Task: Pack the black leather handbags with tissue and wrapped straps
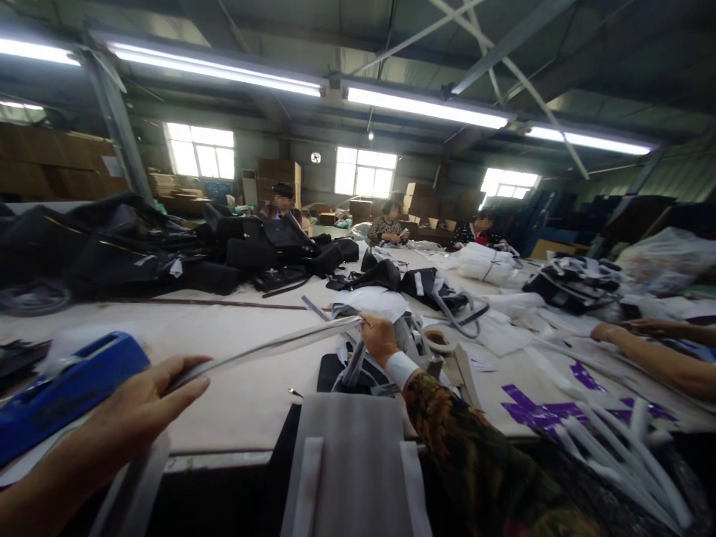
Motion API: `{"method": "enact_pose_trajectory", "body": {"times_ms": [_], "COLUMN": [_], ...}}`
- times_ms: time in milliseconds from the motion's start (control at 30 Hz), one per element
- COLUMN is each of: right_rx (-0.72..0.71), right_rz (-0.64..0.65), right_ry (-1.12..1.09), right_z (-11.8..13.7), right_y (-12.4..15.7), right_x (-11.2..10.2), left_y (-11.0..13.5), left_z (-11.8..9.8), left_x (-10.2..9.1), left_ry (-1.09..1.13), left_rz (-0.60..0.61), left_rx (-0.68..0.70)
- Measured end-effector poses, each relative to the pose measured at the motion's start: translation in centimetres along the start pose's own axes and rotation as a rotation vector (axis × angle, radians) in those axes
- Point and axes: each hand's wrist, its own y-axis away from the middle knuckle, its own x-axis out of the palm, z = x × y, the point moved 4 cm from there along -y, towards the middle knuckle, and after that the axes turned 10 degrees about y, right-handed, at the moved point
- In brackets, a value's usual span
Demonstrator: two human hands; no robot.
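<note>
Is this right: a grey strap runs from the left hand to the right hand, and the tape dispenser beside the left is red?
The colour is wrong: the head view shows the tape dispenser is blue. The grey strap does run from left hand to right hand.

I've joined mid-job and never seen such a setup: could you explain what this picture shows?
There is no machine: these are a person's two bare hands, seen by one camera worn on their head, looking forward and down. The left hand and the right hand hold a gray strip stretched between them. On the pale table lie black bag-like items, a blue plastic object and purple pieces. The hands at the right edge belong to someone else.
</note>
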Motion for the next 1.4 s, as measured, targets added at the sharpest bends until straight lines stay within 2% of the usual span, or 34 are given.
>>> {"method": "enact_pose_trajectory", "body": {"times_ms": [67, 133, 233, 333, 400, 467, 567, 633, 700, 733, 800, 867, 933, 1033, 1233, 1400], "right_rx": [0.020, 0.037, 0.067, 0.088, 0.094, 0.099, 0.077, 0.007, -0.075, -0.069, 0.017, 0.169, 0.292, 0.353, 0.248, 0.173], "right_rz": [-0.012, -0.020, -0.026, -0.012, -0.008, -0.031, -0.021, 0.123, 0.357, 0.442, 0.581, 0.647, 0.649, 0.597, 0.681, 0.594], "right_ry": [-0.013, -0.031, -0.062, -0.096, -0.119, -0.132, -0.266, -0.469, -0.701, -0.807, -0.960, -1.006, -1.043, -1.152, -1.278, -1.264], "right_z": [-0.5, -0.9, -1.2, -1.3, -1.0, -0.4, 1.6, 3.6, 5.9, 6.8, 8.0, 8.2, 7.9, 7.3, 7.5, 7.5], "right_y": [0.2, 0.3, 0.4, 0.2, 0.4, 1.4, 5.0, 8.8, 13.0, 14.9, 17.9, 19.5, 19.9, 19.1, 17.7, 16.5], "right_x": [0.2, 0.4, 0.7, 0.5, -0.1, -1.1, -2.5, -2.7, -2.3, -2.0, -1.1, 0.0, 0.7, 0.8, -0.1, -0.8], "left_y": [1.3, 3.3, 6.3, 8.0, 7.7, 6.3, 3.5, 1.9, 0.7, 0.3, -0.2, -0.3, 0.0, 0.7, 1.7, 2.9], "left_z": [1.6, 2.9, 3.6, 2.5, 1.2, -0.3, -1.9, -2.7, -3.4, -3.8, -4.3, -4.7, -4.8, -4.5, -3.4, -4.0], "left_x": [1.8, 3.7, 6.6, 9.1, 10.3, 11.3, 13.1, 14.5, 16.2, 17.1, 18.6, 20.0, 21.0, 22.3, 23.2, 23.1], "left_ry": [0.412, 0.693, 0.858, 0.894, 0.892, 0.898, 0.931, 0.981, 1.052, 1.086, 1.137, 1.160, 1.161, 1.133, 1.036, 0.874], "left_rz": [0.177, 0.261, 0.390, 0.467, 0.425, 0.358, 0.216, 0.132, 0.086, 0.067, 0.024, -0.015, -0.039, -0.034, 0.001, 0.036], "left_rx": [-0.280, -0.492, -0.623, -0.670, -0.657, -0.580, -0.461, -0.404, -0.361, -0.347, -0.323, -0.306, -0.290, -0.288, -0.276, -0.132]}}
